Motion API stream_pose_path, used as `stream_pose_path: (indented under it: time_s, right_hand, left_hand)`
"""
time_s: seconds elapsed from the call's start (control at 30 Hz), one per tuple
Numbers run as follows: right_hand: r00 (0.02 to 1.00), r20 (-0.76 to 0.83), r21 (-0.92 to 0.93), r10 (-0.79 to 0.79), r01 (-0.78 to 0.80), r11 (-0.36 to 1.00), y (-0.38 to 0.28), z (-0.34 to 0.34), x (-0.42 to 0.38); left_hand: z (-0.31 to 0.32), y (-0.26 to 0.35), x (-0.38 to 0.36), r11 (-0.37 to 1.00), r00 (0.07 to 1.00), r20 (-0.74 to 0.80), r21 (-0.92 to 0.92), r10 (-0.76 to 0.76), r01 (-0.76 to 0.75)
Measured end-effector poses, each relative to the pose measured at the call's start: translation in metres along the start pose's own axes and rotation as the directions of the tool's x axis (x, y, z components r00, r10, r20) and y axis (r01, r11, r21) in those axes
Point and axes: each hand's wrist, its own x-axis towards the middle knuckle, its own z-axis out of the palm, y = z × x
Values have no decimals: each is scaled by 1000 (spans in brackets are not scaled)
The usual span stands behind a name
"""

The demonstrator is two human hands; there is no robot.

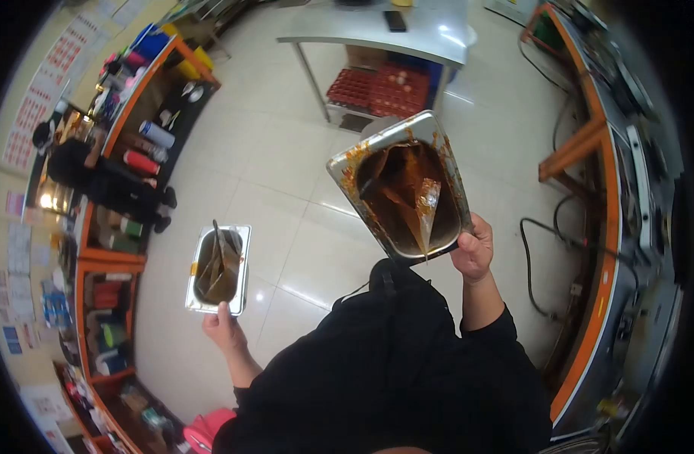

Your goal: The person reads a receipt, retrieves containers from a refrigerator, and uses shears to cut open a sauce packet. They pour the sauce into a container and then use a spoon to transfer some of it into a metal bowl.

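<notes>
My left hand (pixel 224 333) grips the near rim of a small steel food pan (pixel 243 261), its thumb over the edge. Inside that pan stands a brown, folded, sheet-like piece (pixel 227 261) that reaches up past the far rim. A bigger-looking steel food pan (pixel 454 168) is tilted in my right hand (pixel 476 248), which is closed round its near right corner. Red-brown sauce is smeared over its walls and rim. A shiny, pointed, film-like piece (pixel 428 200) lies inside, coated with sauce in places. Both pans are held over the floor, well apart.
A steel table (pixel 347 26) stands ahead, with a phone (pixel 395 20) on top and red egg trays (pixel 354 91) below. Orange-framed shelving (pixel 108 253) lines the left, where a person (pixel 97 170) in black stands. Along the right, a black hose (pixel 522 257) hangs beside an orange-framed counter (pixel 581 147).
</notes>
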Motion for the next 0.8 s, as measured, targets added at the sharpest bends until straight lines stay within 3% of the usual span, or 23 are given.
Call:
stream_pose_path:
  time_s: [0.03,0.07,0.27,0.4,0.57,0.63,0.67,0.8]
  right_hand:
    - [998,55,20,15,-16,1000,7,10,20]
    - [998,-51,-27,45,-46,999,13,24,40]
    - [948,260,-41,183,-179,983,42,15,144]
    - [883,269,-48,385,-387,921,91,62,254]
    - [719,360,-349,595,-488,800,173,101,319]
    - [675,325,-209,662,-632,746,176,127,334]
    - [603,394,-151,694,-702,696,198,116,345]
    - [609,380,-32,696,-743,668,200,126,342]
  left_hand:
    - [3,-4,12,1000,1000,-19,1,5,-5]
    - [10,-6,25,1000,999,-48,-19,9,-10]
    - [24,-5,47,997,984,-174,-73,-37,24]
    - [26,-18,84,999,954,-297,6,38,-38]
    - [51,-1,86,994,883,-468,-70,46,-89]
    - [69,6,93,991,845,-532,-80,46,-103]
    - [70,2,96,992,827,-562,-83,35,-99]
    - [54,-20,90,996,785,-618,-88,-43,-14]
